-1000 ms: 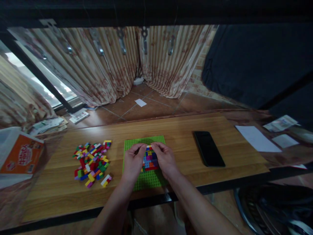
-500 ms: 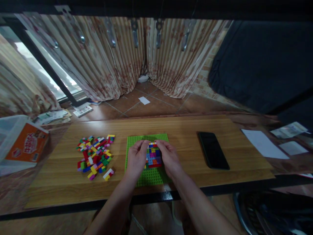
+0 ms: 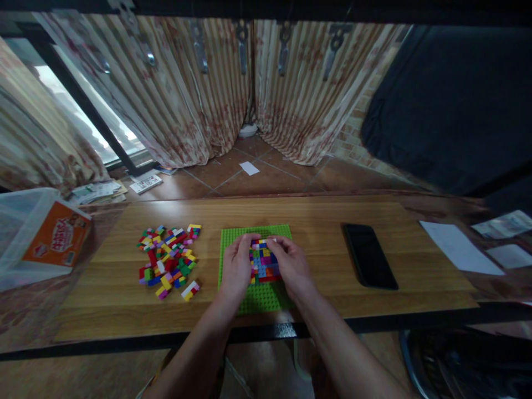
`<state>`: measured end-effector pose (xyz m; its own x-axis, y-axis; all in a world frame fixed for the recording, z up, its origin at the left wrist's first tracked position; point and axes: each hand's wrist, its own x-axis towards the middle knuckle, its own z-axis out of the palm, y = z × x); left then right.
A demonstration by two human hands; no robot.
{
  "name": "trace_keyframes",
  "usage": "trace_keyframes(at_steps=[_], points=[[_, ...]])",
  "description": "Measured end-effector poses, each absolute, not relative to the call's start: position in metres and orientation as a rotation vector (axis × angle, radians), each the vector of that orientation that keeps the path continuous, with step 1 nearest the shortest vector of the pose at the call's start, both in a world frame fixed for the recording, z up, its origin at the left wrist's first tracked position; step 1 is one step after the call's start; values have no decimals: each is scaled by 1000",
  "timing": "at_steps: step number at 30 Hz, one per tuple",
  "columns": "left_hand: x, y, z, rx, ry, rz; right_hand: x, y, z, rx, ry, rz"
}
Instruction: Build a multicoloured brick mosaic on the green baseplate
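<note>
A green studded baseplate point(image 3: 266, 302) lies on the table, bearing a low block of colourful toy building bricks point(image 3: 266, 269). My left hand point(image 3: 238, 266) is closed at the left side of this block, thumb at its far left corner. From the right, my right hand point(image 3: 293, 266) closes on the block, its thumb over the far edge close to a white brick. Both hands hide parts of the block's sides, and the tips of most fingers are out of sight. Left of the baseplate, a loose pile of mixed toy bricks point(image 3: 168, 260) is spread out.
On the wooden table point(image 3: 324, 221) a black phone point(image 3: 369, 256) lies to the right. A clear plastic tub point(image 3: 31, 194) with an orange label stands beyond the left end. White paper point(image 3: 461, 247) lies past the right end. Curtains point(image 3: 216, 100) hang behind.
The whole view has shifted slightly, so things sit a little further right. My right thumb has moved a bit inward along the block's far edge. Both hands stay on the block.
</note>
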<state>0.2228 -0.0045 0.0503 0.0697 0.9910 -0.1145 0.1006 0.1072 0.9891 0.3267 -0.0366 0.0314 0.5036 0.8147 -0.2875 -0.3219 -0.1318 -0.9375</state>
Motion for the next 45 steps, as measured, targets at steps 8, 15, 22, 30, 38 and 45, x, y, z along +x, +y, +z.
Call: trace_keyframes(at_steps=[8,15,22,30,38,45], points=[[223,-3,43,1252,1251,1021,327,-35,33,-1388,-482,1048],[223,-3,42,1270,1247,1035,326,-36,30,-1401,-533,1025],[225,-4,41,1259,1223,1006,367,-63,44,-1545,-747,700],[224,-2,37,1197,1205,990,466,-111,49,-2620,-692,-64],[223,-3,38,1163,1206,947,481,-111,35,-2861,-604,177],[224,2,34,1206,1223,936,492,-110,32,-2832,-562,207]])
